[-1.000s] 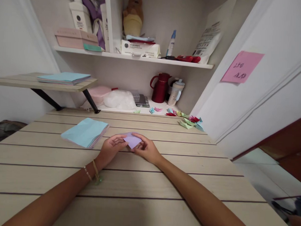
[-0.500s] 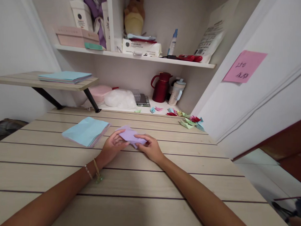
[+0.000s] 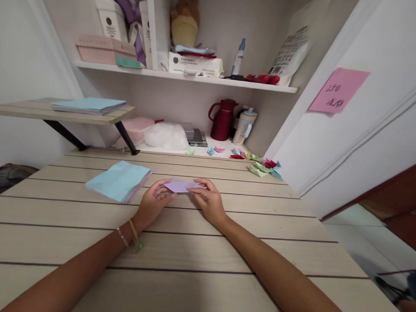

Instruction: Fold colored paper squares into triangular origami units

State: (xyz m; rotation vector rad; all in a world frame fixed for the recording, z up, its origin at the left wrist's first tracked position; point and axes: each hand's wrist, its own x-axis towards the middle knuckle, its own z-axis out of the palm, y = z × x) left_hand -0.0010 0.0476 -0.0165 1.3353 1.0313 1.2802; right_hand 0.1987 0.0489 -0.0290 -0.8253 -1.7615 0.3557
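Observation:
A small folded piece of lilac paper lies between my two hands just above the wooden table. My left hand pinches its left end with thumb and fingers. My right hand pinches its right end, fingers curled over the edge. A stack of light blue paper sheets lies on the table to the left of my left hand, apart from it.
Several folded paper figures in red, green, blue and pink lie at the table's far right. Behind stand a dark red jug, a white cup and a plastic bag. A side shelf at left bears more blue paper. A pink note hangs on the right wall.
The lilac paper has been turned and flattened into a narrow strip held level. Both hands moved slightly farther from me along the table.

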